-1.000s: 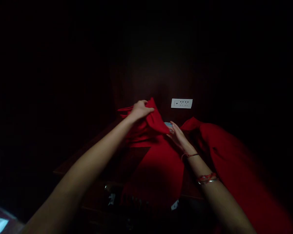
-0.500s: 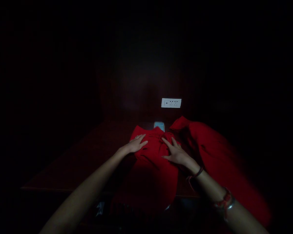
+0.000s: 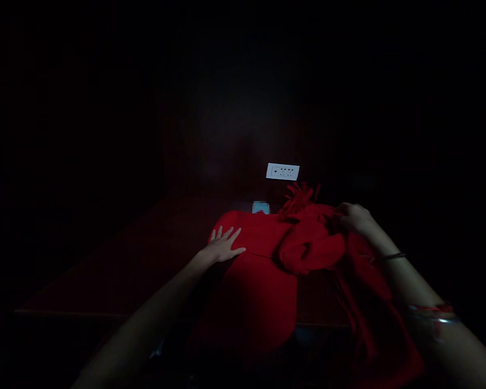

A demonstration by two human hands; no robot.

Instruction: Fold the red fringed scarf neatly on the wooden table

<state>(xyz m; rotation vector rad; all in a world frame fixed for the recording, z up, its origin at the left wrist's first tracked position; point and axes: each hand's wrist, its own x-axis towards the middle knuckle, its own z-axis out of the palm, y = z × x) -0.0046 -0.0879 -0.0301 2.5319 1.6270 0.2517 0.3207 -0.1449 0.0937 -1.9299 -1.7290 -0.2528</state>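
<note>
A red scarf (image 3: 253,235) with a fringed end lies across the dark table, and part of it hangs over the front edge. My left hand (image 3: 222,248) rests flat on its left side, fingers spread. On the right, my right hand (image 3: 357,219) has its fingers curled on a bunched stretch of red cloth, the fingertips partly hidden. Between the hands the fabric is heaped in a loose fold, with tassels sticking up behind it. More red cloth trails down below my right forearm. I cannot tell whether all of it is one piece.
A white wall socket panel (image 3: 282,172) sits on the dark wall behind the table (image 3: 146,254). Just beyond the scarf lies a small pale-blue item (image 3: 261,207), its surface blurred. The surroundings are very dark.
My right hand has moved right and away from me, from lying spread on the cloth to gripping it. The fabric on the right is now bunched, with its fringe showing. My left hand stays nearly in place.
</note>
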